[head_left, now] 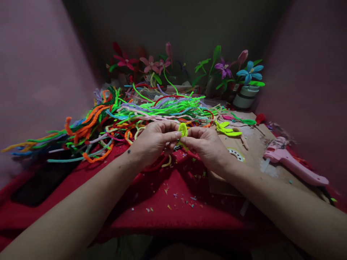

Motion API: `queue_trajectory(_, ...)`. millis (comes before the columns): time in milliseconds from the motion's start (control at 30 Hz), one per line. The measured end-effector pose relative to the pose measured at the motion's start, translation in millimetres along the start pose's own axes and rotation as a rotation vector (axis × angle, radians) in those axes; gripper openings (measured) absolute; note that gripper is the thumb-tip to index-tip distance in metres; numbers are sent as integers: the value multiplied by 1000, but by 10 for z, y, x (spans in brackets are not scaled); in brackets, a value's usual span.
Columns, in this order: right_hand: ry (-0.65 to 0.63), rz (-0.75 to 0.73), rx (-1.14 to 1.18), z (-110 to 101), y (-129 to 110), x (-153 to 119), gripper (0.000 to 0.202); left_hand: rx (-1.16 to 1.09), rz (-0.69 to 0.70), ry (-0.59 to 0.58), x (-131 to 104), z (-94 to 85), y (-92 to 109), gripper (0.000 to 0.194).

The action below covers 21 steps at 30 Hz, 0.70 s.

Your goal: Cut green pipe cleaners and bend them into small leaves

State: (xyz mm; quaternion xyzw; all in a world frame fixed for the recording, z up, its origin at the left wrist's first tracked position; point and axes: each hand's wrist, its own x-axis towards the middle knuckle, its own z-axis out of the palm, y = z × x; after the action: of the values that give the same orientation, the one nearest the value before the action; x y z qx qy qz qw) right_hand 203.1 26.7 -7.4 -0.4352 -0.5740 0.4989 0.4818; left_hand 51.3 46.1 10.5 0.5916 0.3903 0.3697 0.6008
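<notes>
A small yellow pipe-cleaner piece (183, 130), looped at its top, stands upright between my two hands above the near part of the table. My left hand (159, 139) pinches it from the left with thumb and fingers. From the right, my right hand (206, 144) pinches the same piece, its fingertips close to those of the left. Just beyond my right hand lie several yellow petals (227, 130) joined together. Behind both hands spreads a heap of coloured pipe cleaners (168, 108), many of them bright green.
A pink glue gun (295, 164) lies on cardboard (252, 144) at the right, near a white dotted ring (236, 155). A dark phone (40, 184) rests at the left. Pipe-cleaner flowers (249, 73) and a white jar (245, 98) stand behind. Scraps dot the red cloth (151, 216).
</notes>
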Motion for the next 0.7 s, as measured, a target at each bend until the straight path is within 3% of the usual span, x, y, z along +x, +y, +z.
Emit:
queue_trajectory(200,-16,14,14,8,18,-9,20,238,14,48,-19,6,41,13)
queue_trajectory(400,12,11,131,16,47,-10,20,102,44,81,-29,88,-1,14)
queue_trajectory(533,-16,25,94,3,47,-7,19,88,42,9,-15,51,-3,7)
queue_trajectory(700,-55,27,21,0,26,-13,19,28,25,-5,13,-7,-22,16)
